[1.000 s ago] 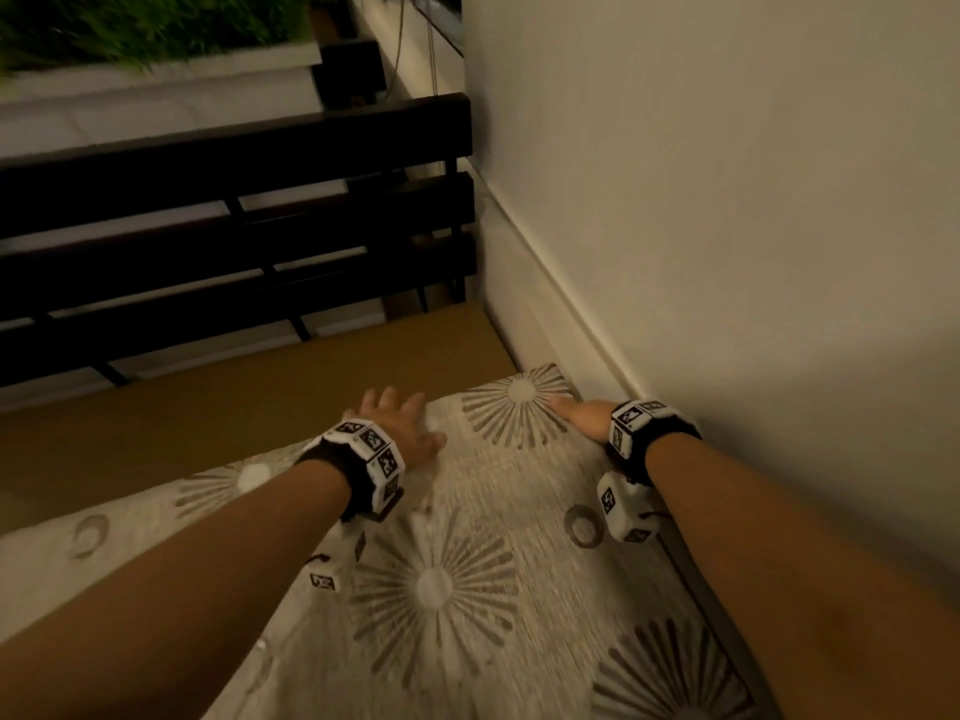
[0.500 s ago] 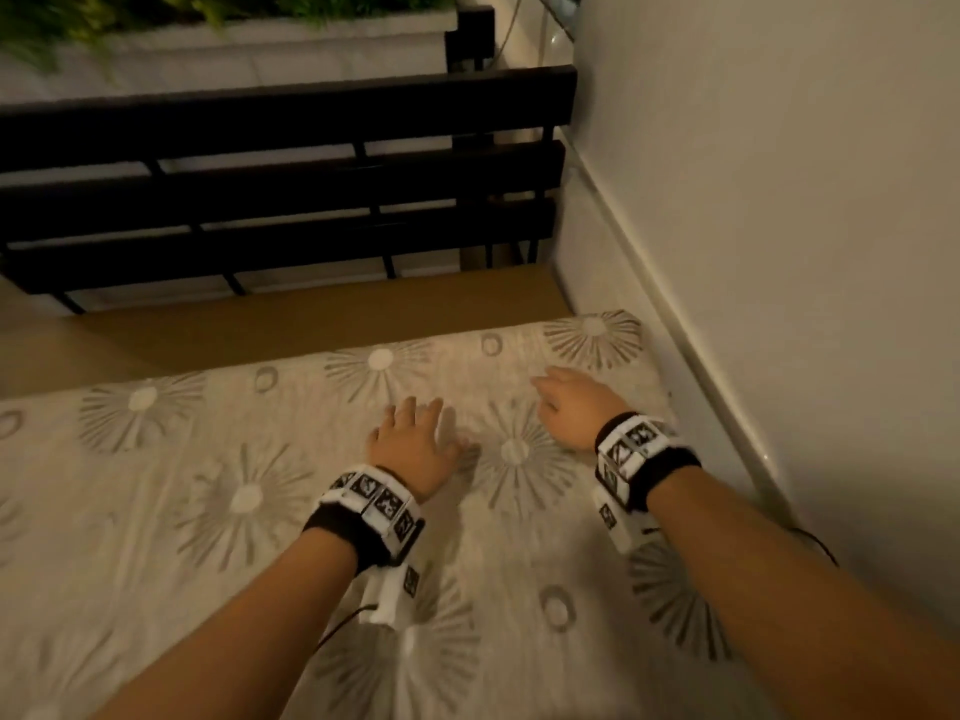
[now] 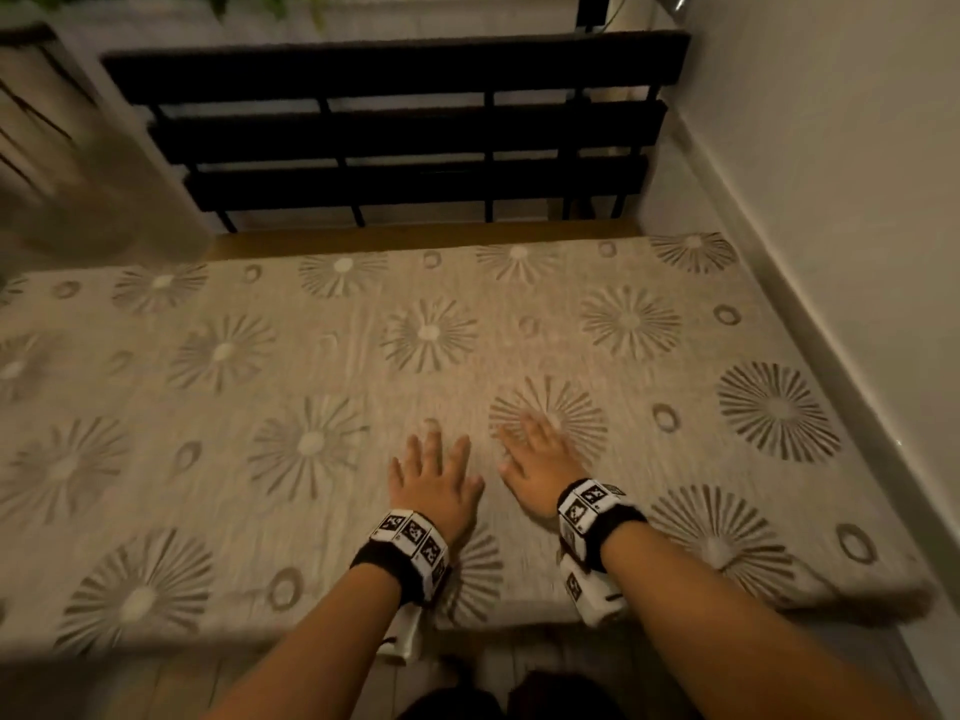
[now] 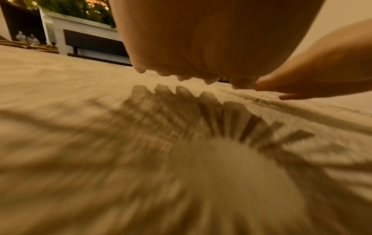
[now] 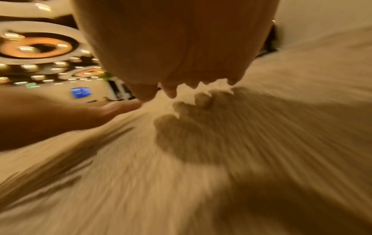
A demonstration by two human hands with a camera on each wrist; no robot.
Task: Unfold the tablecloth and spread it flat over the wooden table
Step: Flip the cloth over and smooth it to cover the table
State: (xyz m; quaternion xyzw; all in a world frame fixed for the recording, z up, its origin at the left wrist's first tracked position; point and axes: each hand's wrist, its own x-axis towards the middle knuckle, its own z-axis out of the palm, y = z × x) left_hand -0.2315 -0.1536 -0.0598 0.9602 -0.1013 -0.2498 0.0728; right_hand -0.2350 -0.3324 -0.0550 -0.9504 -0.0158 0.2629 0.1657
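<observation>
A beige tablecloth (image 3: 363, 387) with grey sunburst and ring prints lies spread over the wooden table, whose bare strip (image 3: 395, 236) shows along the far edge. My left hand (image 3: 434, 472) and right hand (image 3: 537, 462) lie side by side, palms down, fingers straight, near the cloth's front middle. In the left wrist view my left hand (image 4: 193, 52) hovers just over the cloth (image 4: 181, 159), fingertips close to it. In the right wrist view my right hand (image 5: 181, 55) is likewise spread over the blurred cloth (image 5: 221, 159). Neither hand holds anything.
A dark slatted bench (image 3: 405, 127) stands just beyond the table's far edge. A pale wall (image 3: 831, 200) runs close along the right side of the table. The cloth's near edge (image 3: 519, 618) hangs at the front, with floor below.
Both hands have slid back from the far right corner toward the front middle of the cloth, staying flat. The view has widened, showing much more of the cloth.
</observation>
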